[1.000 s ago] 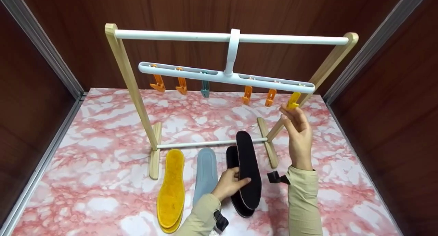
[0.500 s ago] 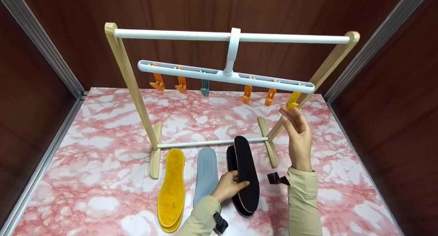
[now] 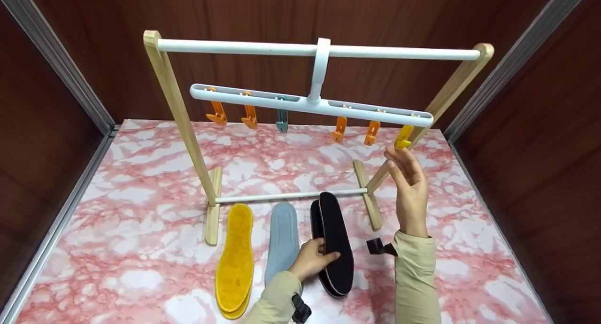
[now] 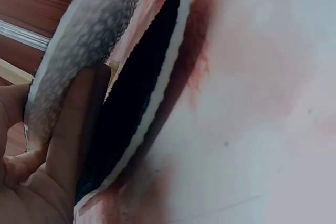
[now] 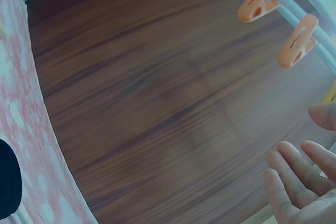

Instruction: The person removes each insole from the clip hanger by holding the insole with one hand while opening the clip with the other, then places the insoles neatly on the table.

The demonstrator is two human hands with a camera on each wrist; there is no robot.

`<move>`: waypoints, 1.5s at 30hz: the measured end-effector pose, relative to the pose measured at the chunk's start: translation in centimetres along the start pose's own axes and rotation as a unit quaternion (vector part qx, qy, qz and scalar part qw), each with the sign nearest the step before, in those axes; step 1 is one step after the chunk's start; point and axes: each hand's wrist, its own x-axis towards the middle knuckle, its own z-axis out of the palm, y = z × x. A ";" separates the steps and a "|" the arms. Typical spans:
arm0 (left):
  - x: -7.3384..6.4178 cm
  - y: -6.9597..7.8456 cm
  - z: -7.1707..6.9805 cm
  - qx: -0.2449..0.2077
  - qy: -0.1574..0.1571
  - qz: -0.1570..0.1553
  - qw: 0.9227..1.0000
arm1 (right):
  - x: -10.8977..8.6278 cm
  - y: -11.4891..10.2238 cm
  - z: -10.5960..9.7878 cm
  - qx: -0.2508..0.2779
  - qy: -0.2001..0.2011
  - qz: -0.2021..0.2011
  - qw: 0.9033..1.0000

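Observation:
My left hand [image 3: 313, 258] grips the upper black insole [image 3: 337, 239] with the thumb on its dark face and the fingers beneath. In the left wrist view its pale, bumpy underside [image 4: 89, 35] faces the camera. A second black insole [image 4: 142, 72] with a white edge lies under and beside it, partly hidden in the head view. My right hand [image 3: 412, 188] is raised at the lower end of the yellow clip [image 3: 403, 137], fingers loosely bent. In the right wrist view a gap shows between its thumb and fingers, and only a sliver of the clip appears.
A white hanger [image 3: 263, 102] with orange clips [image 3: 372, 133] and a green clip [image 3: 281, 121] hangs from the rack's white bar [image 3: 235, 48]. Yellow insoles [image 3: 237, 263] and a light blue insole [image 3: 282, 239] lie left of the black ones. Dark wood panels surround the table.
My left hand has lowered slightly toward me, bringing the upper black insole down and a little left, closer over the other one. The right hand has stayed at the yellow clip.

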 end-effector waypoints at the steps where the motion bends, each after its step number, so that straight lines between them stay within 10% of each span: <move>1: 0.0 -0.1 0.0 -0.001 0.001 0.000 1.000 | 0.0 0.0 0.0 -0.001 0.001 0.000 1.000; 24: -0.2 0.1 0.0 0.055 0.045 -0.025 0.997 | -0.3 0.7 -0.4 -0.021 -0.002 0.003 1.000; 45: -1.1 1.9 0.4 0.241 0.108 -0.003 0.964 | -0.7 1.2 -0.7 -0.043 0.004 0.010 0.999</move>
